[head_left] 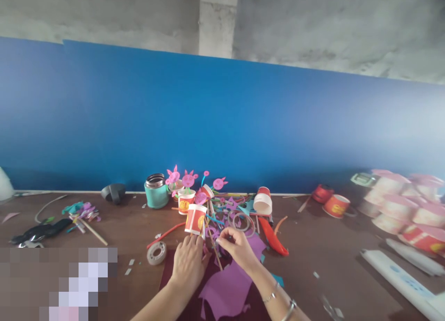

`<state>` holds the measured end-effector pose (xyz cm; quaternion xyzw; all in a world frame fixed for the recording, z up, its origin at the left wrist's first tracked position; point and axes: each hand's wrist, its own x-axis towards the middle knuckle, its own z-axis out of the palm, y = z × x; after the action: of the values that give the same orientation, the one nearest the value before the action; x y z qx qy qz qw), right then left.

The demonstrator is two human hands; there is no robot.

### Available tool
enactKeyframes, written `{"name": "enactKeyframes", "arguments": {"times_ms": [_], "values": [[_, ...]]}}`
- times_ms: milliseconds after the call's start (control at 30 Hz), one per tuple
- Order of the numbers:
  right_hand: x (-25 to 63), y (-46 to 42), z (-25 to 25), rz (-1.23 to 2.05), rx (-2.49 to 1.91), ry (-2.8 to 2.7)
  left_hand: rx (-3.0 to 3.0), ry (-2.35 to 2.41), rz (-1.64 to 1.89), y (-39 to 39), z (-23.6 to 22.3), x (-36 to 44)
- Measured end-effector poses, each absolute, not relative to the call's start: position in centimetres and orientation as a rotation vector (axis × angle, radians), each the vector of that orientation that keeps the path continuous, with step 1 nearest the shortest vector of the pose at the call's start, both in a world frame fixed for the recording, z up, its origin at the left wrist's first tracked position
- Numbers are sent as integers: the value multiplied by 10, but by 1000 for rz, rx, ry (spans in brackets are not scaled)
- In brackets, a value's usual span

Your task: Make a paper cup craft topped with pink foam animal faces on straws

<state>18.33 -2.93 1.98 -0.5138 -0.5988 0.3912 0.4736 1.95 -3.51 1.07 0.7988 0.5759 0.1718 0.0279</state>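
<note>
My left hand [189, 261] is palm down with its fingers bent under and closed; what they hold is hidden, though a bit of pink shows by the thumb. Just beyond its knuckles is a red-and-white paper cup [195, 219]. To the right, my right hand [239, 247] pinches thumb and forefinger together, with a tiny pale bit at the tips that I cannot make out. Purple paper sheet scraps [227, 287] lie below and between the hands. A thin wooden stick [214, 250] slants between them. Pink paper animal heads [188, 178] stand behind on stems in cups.
A tape roll [156, 253] lies left of my left hand, near a teal thermos [156, 193]. Red scissors or a similar red-handled tool [271, 237] lie at right. Stacked cups [392, 205] and a white power strip [396, 277] are far right. A blue partition [222, 121] stands behind.
</note>
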Motion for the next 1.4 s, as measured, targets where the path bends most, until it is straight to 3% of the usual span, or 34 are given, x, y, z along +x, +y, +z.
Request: {"name": "enactKeyframes", "arguments": {"times_ms": [267, 567, 767, 933, 1400], "values": [[183, -31, 20, 947, -1282, -1502, 2493, 1735, 557, -35, 2, 19], [182, -29, 13, 1123, -1196, -1552, 2001, 1351, 1030, -31, 4, 18], [183, -26, 5, 1358, -1151, -1516, 1707, 1226, 1186, -29, 5, 17], [182, -27, 8, 1370, -1169, -1452, 1541, 1215, 1308, -28, 2, 18], [175, -26, 7, 1379, -1176, -1321, 1366, 1095, 1299, -29, -5, 21]]}}
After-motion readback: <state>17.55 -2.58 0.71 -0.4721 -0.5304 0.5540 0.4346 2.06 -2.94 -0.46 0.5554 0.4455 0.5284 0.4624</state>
